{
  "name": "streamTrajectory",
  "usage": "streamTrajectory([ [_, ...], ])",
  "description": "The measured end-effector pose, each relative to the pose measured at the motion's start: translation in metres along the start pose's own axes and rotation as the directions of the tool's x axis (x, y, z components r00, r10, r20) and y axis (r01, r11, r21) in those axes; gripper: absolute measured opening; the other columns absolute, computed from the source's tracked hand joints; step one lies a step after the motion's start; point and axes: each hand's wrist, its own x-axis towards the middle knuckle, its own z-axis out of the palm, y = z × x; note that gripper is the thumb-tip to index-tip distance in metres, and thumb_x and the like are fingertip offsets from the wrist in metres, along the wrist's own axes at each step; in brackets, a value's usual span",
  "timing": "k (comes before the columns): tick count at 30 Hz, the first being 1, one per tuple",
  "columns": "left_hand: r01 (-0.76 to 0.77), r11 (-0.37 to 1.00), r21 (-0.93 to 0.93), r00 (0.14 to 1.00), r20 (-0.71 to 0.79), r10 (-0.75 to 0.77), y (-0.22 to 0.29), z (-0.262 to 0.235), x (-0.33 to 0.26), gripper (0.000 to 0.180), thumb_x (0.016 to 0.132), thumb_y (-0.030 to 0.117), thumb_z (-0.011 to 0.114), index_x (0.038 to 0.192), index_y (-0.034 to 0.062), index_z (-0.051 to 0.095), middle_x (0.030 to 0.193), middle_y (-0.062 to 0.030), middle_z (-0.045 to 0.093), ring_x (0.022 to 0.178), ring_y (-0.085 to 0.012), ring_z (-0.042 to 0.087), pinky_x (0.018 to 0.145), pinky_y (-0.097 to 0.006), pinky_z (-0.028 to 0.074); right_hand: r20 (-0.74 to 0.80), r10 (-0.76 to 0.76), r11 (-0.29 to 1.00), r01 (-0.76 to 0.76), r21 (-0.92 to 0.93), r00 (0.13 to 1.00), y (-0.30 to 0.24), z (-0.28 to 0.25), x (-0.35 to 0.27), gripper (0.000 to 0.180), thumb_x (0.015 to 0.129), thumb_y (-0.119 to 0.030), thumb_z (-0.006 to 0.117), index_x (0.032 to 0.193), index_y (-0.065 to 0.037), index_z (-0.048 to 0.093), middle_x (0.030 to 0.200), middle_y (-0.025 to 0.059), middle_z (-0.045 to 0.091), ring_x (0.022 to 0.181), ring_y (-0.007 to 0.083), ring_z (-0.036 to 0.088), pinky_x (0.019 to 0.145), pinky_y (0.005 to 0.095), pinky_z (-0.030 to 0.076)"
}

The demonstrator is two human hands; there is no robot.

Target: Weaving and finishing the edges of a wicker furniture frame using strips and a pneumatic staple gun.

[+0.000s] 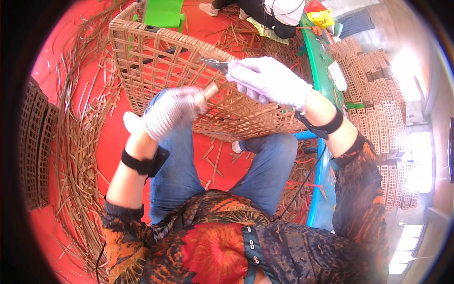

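Note:
A large woven brown basket (pixel 156 52) with an open lattice stands tilted before my knees. My right hand (pixel 269 78), in a white glove, is closed around small cutters, perhaps pliers (pixel 214 63), whose metal jaws point left over the lattice. My left hand (pixel 172 112), also gloved and blurred by motion, is closed on a short tan strip (pixel 210 90) that sticks out toward the right. It is in front of the basket's near side, above my left knee. The gloves hide the cutters' handles and the strip's other end.
Loose brown strips (pixel 82 156) litter the red floor (pixel 123 161) at left. A green-and-blue bench (pixel 324 189) runs along my right. Stacked woven panels (pixel 373 104) rise beyond it, with another stack (pixel 38 142) at far left. Another person (pixel 283 14) sits at the back.

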Motion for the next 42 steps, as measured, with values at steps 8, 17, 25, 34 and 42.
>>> streamTrajectory([
  [8, 0.186, 0.581, 0.792, 0.823, -0.449, 0.348, -0.011, -0.057, -0.065, 0.032, 0.092, 0.023, 0.067, 0.123, 0.0136, 0.069, 0.102, -0.0052, 0.069, 0.09, -0.0193, 0.065, 0.08, -0.034, 0.051, -0.238, -0.511, 0.847, 0.436, -0.303, 0.826, 0.034, -0.018, -0.042, 0.042, 0.1, -0.035, 0.061, 0.131, -0.007, 0.061, 0.108, 0.0083, 0.071, 0.094, 0.0178, 0.067, 0.084, 0.0291, 0.053],
  [17, -0.008, 0.005, 1.0, 0.631, 0.001, 0.776, 0.067, -0.034, -0.014, 0.039, 0.089, 0.028, 0.071, 0.126, 0.0183, 0.069, 0.123, -0.0066, 0.068, 0.117, -0.0257, 0.061, 0.101, -0.044, 0.046, -0.96, 0.142, 0.75, -0.66, -0.054, 0.24, 0.352, -0.091, -0.267, 0.06, 0.096, -0.051, 0.06, 0.137, -0.007, 0.057, 0.126, 0.0173, 0.068, 0.116, 0.0315, 0.065, 0.097, 0.0394, 0.05],
  [25, -0.149, -0.321, 0.935, 0.818, 0.299, 0.491, 0.074, 0.006, 0.077, 0.034, 0.088, 0.035, 0.068, 0.121, 0.0251, 0.07, 0.106, 0.0002, 0.072, 0.103, -0.023, 0.065, 0.095, -0.041, 0.043, -0.928, 0.357, 0.126, -0.979, 0.163, -0.109, 0.508, 0.011, -0.384, 0.07, 0.093, -0.063, 0.052, 0.141, -0.012, 0.053, 0.134, 0.0218, 0.061, 0.125, 0.04, 0.057, 0.105, 0.0492, 0.044],
  [34, -0.174, -0.42, 0.891, 0.807, 0.373, 0.457, 0.072, -0.01, 0.077, 0.042, 0.086, 0.016, 0.067, 0.127, 0.0263, 0.067, 0.115, -0.0025, 0.07, 0.099, -0.0264, 0.067, 0.089, -0.043, 0.048, -0.708, -0.693, 0.701, -0.1, -0.706, 0.136, 0.217, -0.019, -0.172, 0.019, 0.085, -0.009, 0.072, 0.103, -0.004, 0.072, 0.103, 0.0129, 0.071, 0.094, 0.027, 0.068, 0.083, 0.0369, 0.055],
  [42, -0.246, -0.507, 0.826, 0.781, 0.479, 0.402, 0.077, -0.002, 0.072, 0.031, 0.096, 0.022, 0.061, 0.125, 0.0138, 0.067, 0.104, -0.0132, 0.069, 0.098, -0.0352, 0.065, 0.087, -0.045, 0.05, -0.425, -0.525, 0.714, 0.11, -0.692, 0.737, 0.156, -0.009, -0.057, 0.034, 0.093, -0.034, 0.063, 0.115, -0.008, 0.059, 0.088, 0.011, 0.064, 0.085, 0.0315, 0.067, 0.076, 0.0434, 0.054],
])
